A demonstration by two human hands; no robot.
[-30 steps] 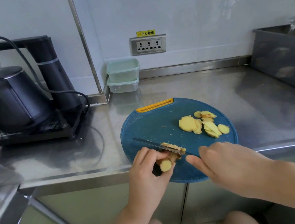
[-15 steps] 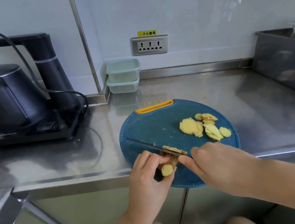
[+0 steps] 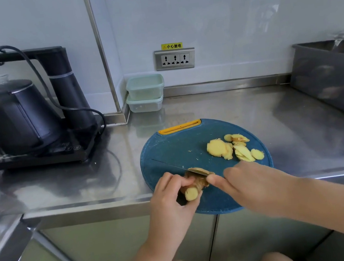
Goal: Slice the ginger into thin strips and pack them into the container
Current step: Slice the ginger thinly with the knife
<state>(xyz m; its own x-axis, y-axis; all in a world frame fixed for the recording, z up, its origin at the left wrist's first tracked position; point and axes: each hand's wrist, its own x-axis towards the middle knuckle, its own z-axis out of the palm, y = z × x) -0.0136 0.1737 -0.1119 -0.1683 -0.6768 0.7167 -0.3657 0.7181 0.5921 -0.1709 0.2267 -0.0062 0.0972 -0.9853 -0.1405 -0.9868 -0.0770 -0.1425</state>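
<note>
Because the cutting happens at the front of the steel counter [image 3: 275,115], we keep the round blue cutting board [image 3: 169,148] pulled close, its near rim overhanging the edge, so both arms reach it easily. The two stacked containers [image 3: 145,87] wait against the back wall, well apart from the board; packing, we judge, comes last. Our left hand [image 3: 172,199] curls around the ginger root [image 3: 192,192] on the near part of the board, pinning it steady beside the cut. Our right hand [image 3: 256,187] grasps the knife [image 3: 171,166], its handle hidden beneath the hand and the index finger laid forward, probably for control. The blade rests across the top of the root, tip pointing left and away. Finished slices [image 3: 220,149] lie on the right side of the board, apart from the blade. Against a second ago, the right hand sits a little closer to the root, the blade is in much the same cut, and the slice pile looks unchanged.
</note>
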